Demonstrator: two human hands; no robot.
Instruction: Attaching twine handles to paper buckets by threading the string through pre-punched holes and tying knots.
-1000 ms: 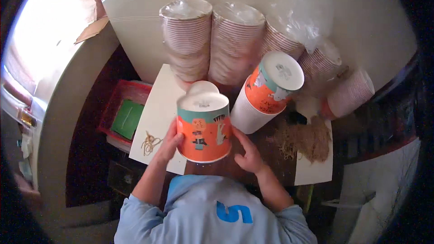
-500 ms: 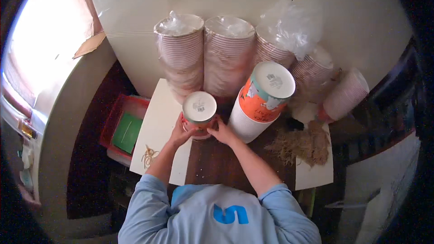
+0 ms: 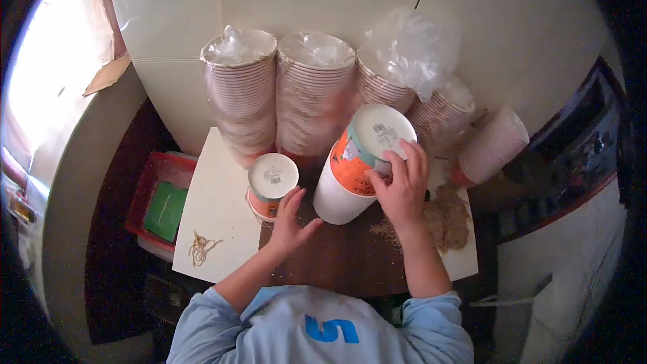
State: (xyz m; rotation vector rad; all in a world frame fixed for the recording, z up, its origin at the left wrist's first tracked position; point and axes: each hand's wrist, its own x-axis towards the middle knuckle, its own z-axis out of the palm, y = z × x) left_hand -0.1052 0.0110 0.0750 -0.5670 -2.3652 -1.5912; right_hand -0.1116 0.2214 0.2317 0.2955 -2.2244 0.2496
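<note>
Crate [image 3: 138, 195] with a red rim sits far left of the tall stack [image 3: 337, 195]; yellowish bands [image 3: 201, 246] lie loose between them. Two wrapped piles [image 3: 241, 94] rise behind and left of the tall stack, and I judge those not yet opened. Just left of the tall stack, an upturned tub [image 3: 273, 172] stands base up, apparently set down. My left hand [image 3: 291, 227] is at its right side, fingers spread, gripping nothing; whether the fingertips touch, I can't tell. Another printed tub [image 3: 385, 128] caps the tall stack, so I read the work as partway. My right hand [image 3: 404, 192] has half-curled fingers over that base edge, thumb at the orange wall; I can't tell whether it grips or merely rests.

Less clear to me: what lies under the upturned tub, how many tubs the tall stack nests, the piles behind it under crumpled film [image 3: 421, 54], and the fibre bundle [image 3: 450, 226] to its right, partly behind my forearm.
</note>
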